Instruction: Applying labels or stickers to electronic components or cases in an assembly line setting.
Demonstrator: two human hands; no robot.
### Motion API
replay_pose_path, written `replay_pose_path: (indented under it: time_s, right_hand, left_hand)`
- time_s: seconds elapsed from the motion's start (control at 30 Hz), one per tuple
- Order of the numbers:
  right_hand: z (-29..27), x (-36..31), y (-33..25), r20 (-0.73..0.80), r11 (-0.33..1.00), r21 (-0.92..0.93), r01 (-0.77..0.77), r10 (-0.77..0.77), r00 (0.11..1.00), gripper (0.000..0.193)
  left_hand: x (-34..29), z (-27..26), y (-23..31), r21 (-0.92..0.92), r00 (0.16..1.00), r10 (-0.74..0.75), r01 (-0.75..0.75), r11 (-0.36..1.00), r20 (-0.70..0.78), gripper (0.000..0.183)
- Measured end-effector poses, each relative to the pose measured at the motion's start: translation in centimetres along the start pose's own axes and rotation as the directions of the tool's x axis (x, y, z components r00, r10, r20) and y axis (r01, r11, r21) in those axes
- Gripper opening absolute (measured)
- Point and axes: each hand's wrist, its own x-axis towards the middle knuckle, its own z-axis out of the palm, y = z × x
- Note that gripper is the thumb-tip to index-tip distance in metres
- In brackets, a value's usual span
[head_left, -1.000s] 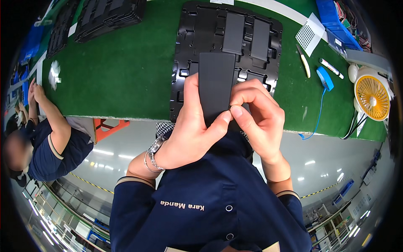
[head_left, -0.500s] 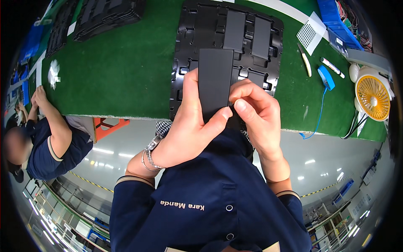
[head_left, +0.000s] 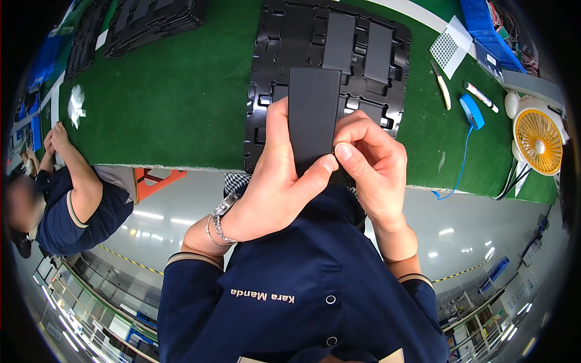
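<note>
Gripping a black block (head_left: pixel 314 112) over a tray (head_left: pixel 287 54): left hand (head_left: pixel 275 187), with right hand (head_left: pixel 380 169) pinched closed at the block's edge.

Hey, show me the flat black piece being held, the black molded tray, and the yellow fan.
Flat black piece (head_left: pixel 313 116): head view, middle of its upper face.
Black molded tray (head_left: pixel 289 48): head view, bare upper-left part.
Yellow fan (head_left: pixel 538 146): head view, grille's center.

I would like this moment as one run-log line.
left hand: holding black flat part; right hand: thumb and forefinger at part's right edge; black tray: bears similar parts
</note>
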Motion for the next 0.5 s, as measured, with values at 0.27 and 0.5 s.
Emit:
replay_pose_path:
  time_s: [0.27,0.5]
  right_hand:
    - [0.2,0.0,0.1,-0.024,0.999,-0.036,0.013,-0.014,1.0,0.005]
    - [-1.2,1.5,-0.5,-0.091,0.97,-0.189,0.153,-0.172,0.981,0.044]
  left_hand:
    - [0.0,0.1,-0.3,0.023,0.999,0.044,-0.043,0.999,-0.024,0.065]
    - [0.6,0.3,1.4,-0.599,0.935,-0.235,0.35,0.72,0.264,0.047]
